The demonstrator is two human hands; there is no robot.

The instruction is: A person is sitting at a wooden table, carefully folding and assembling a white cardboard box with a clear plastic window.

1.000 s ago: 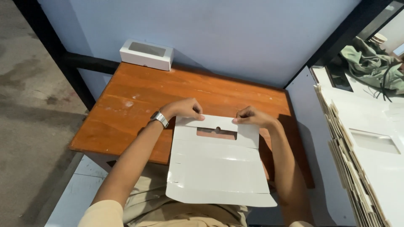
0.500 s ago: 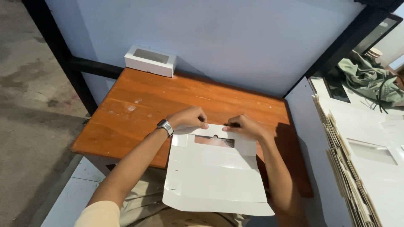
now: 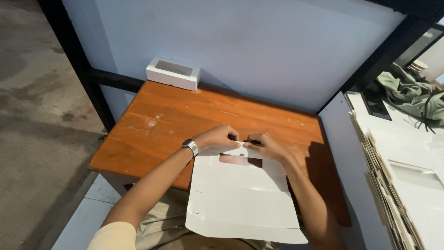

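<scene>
Folding is only at its start: left hand (image 3: 216, 137) and right hand (image 3: 268, 145) pinch the far edge of the flat white box blank (image 3: 240, 194), and the rest lies unfolded.

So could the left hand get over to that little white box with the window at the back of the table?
Probably yes. The left hand now pinches the flat cardboard sheet, but bare wooden table lies between it and the small white window box, with nothing in the way.

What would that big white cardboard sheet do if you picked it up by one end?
The cardboard sheet would probably bend along its fold lines, since creases cross it. It looks thin and flat, so likely light. Its near end already hangs off the table, so it might slide once the left hand and right hand let go.
</scene>
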